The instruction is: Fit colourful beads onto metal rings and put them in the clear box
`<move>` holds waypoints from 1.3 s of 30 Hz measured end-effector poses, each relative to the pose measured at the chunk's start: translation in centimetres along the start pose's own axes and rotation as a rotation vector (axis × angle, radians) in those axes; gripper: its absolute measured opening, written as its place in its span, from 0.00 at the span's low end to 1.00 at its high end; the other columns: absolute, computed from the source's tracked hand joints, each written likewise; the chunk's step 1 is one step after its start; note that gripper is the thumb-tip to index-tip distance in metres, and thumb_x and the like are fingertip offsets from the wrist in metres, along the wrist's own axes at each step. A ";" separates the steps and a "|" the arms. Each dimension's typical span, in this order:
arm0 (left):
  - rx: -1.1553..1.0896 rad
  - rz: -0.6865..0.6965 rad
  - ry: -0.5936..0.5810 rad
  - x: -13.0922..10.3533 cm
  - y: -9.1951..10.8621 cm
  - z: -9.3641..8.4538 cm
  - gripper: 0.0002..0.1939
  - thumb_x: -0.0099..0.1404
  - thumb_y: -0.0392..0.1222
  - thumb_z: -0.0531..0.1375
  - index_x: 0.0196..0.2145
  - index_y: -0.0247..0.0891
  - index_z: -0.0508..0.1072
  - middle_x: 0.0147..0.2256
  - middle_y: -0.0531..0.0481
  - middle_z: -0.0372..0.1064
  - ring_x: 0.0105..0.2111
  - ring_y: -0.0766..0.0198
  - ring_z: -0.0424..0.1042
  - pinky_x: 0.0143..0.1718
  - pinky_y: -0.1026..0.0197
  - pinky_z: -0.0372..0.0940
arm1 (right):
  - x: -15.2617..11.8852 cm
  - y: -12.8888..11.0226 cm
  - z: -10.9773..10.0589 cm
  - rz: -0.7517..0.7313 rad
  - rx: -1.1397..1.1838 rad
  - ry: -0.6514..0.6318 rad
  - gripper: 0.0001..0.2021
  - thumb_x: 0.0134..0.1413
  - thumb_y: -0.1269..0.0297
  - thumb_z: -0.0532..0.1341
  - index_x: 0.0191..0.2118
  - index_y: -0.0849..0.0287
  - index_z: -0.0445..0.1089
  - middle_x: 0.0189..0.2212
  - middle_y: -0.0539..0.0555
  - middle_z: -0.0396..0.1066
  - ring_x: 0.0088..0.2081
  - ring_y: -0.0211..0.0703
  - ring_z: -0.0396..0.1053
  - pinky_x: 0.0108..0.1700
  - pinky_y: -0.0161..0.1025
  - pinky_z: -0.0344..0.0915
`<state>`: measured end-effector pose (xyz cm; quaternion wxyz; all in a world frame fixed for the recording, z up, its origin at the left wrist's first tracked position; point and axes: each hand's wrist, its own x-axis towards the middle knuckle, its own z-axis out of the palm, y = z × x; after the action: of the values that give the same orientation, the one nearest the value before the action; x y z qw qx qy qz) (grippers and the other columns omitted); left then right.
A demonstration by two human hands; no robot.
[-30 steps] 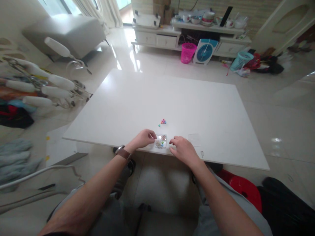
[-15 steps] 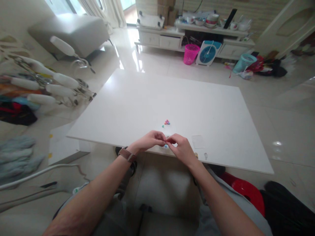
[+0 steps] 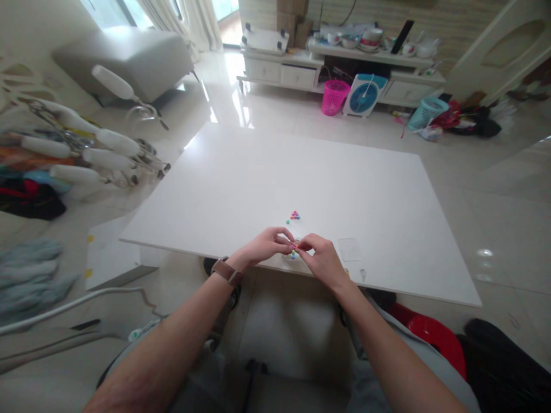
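My left hand [image 3: 267,245] and my right hand [image 3: 321,261] meet fingertip to fingertip near the front edge of the white table [image 3: 241,183]. Both pinch at a tiny coloured bead [image 3: 294,246] between them. They hover over a small clear compartment box [image 3: 289,256], which they mostly hide. A little pile of coloured beads [image 3: 294,216] lies just beyond the hands. A brown watch [image 3: 226,271] is on my left wrist.
A clear flat lid [image 3: 348,248] lies on the table right of my right hand, with a tiny item [image 3: 363,274] near the edge. A red stool [image 3: 430,332] stands under the table's right side. Left of the table is a drying rack [image 3: 94,155].
My hands were apart on either side of the clear box; they have come together above it and now pinch at a bead. The view has shifted slightly.
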<state>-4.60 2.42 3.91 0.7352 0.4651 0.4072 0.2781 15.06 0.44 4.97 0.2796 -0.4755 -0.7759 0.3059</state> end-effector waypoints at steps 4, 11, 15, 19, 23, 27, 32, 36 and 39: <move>0.035 0.004 0.013 0.1 -0.2 -0.1 0.13 0.55 0.39 0.69 0.36 0.34 0.72 0.29 0.48 0.77 0.30 0.65 0.72 0.35 0.63 0.62 | 0.0 0.1 0.1 0.029 0.011 -0.003 0.03 0.57 0.71 0.63 0.32 0.58 0.74 0.30 0.52 0.74 0.33 0.40 0.70 0.38 0.36 0.64; -0.002 0.032 0.014 0.1 -0.1 0.1 0.12 0.55 0.41 0.69 0.35 0.32 0.75 0.28 0.48 0.75 0.30 0.66 0.72 0.36 0.63 0.64 | 0.2 -0.6 0.0 0.075 0.047 0.037 0.04 0.54 0.72 0.63 0.30 0.59 0.74 0.29 0.51 0.75 0.32 0.40 0.71 0.38 0.36 0.65; -0.022 0.040 0.044 0.2 -0.1 0.2 0.12 0.56 0.42 0.69 0.35 0.31 0.77 0.30 0.47 0.75 0.31 0.67 0.71 0.37 0.63 0.66 | 0.2 -1.1 0.0 0.115 0.121 0.106 0.04 0.55 0.68 0.63 0.30 0.59 0.74 0.29 0.52 0.75 0.32 0.40 0.72 0.38 0.36 0.66; -0.011 0.049 0.043 0.3 -0.1 0.1 0.14 0.56 0.45 0.69 0.37 0.32 0.79 0.32 0.46 0.76 0.31 0.67 0.71 0.37 0.63 0.66 | 0.3 -1.1 0.0 0.168 0.265 0.204 0.07 0.55 0.63 0.65 0.30 0.59 0.74 0.32 0.53 0.76 0.33 0.41 0.73 0.39 0.37 0.69; 0.000 0.051 0.018 0.2 0.0 0.3 0.17 0.57 0.49 0.69 0.37 0.31 0.79 0.31 0.46 0.75 0.31 0.66 0.71 0.38 0.62 0.65 | 0.4 -0.5 0.3 0.257 0.347 0.204 0.09 0.53 0.58 0.66 0.30 0.60 0.75 0.30 0.54 0.76 0.33 0.42 0.73 0.39 0.39 0.70; 0.024 0.047 0.039 0.1 0.1 0.4 0.18 0.58 0.52 0.68 0.36 0.31 0.78 0.31 0.47 0.74 0.31 0.66 0.70 0.37 0.62 0.64 | 0.5 -0.3 0.4 0.264 0.372 0.164 0.11 0.54 0.55 0.66 0.32 0.59 0.75 0.29 0.54 0.76 0.32 0.43 0.73 0.38 0.39 0.70; 0.041 0.049 0.035 -0.1 0.6 0.5 0.19 0.59 0.53 0.66 0.35 0.31 0.77 0.29 0.49 0.71 0.30 0.66 0.69 0.36 0.63 0.63 | 0.5 -0.9 -0.4 0.106 0.258 0.118 0.06 0.59 0.62 0.63 0.36 0.58 0.76 0.33 0.53 0.76 0.34 0.41 0.73 0.39 0.38 0.69; 0.079 0.030 0.004 -0.3 0.8 0.6 0.18 0.60 0.53 0.65 0.33 0.31 0.77 0.27 0.50 0.69 0.29 0.67 0.67 0.35 0.63 0.62 | 0.4 -0.7 -1.1 -0.029 0.088 0.015 0.06 0.60 0.69 0.60 0.37 0.57 0.76 0.33 0.52 0.74 0.35 0.40 0.71 0.39 0.36 0.65; 0.121 0.008 -0.041 -0.3 0.8 0.5 0.19 0.60 0.54 0.64 0.32 0.32 0.76 0.26 0.51 0.69 0.29 0.66 0.67 0.36 0.62 0.62 | 0.3 -0.1 -1.3 -0.096 0.006 -0.080 0.08 0.61 0.71 0.59 0.39 0.57 0.76 0.34 0.53 0.75 0.35 0.40 0.70 0.40 0.36 0.64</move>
<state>-4.33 2.22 4.85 0.7127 0.5159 0.4065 0.2462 15.82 0.98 5.98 0.2642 -0.4244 -0.8074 0.3133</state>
